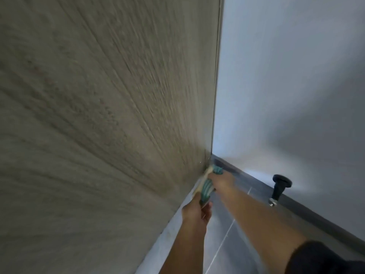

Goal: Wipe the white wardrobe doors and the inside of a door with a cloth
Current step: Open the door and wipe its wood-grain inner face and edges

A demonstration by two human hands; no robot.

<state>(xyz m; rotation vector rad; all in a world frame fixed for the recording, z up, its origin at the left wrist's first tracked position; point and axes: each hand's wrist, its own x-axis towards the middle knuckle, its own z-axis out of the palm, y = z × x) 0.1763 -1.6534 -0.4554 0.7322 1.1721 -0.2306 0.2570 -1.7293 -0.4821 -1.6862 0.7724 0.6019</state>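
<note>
A large wood-grain panel (98, 125), blurred by motion, fills the left of the view and looks like the inside face of a door. Both of my hands reach down to its bottom right corner. My left hand (194, 211) grips the near end of a teal and white striped cloth (207, 186). My right hand (222, 179) holds the far end of the same cloth near the corner. The cloth lies against the lower edge of the panel, just above the floor.
A white wall (286, 86) stands on the right with a dark baseboard (316, 216). A black door stopper (279, 187) juts from the baseboard. Grey floor tiles (227, 244) lie below, between the panel and the wall.
</note>
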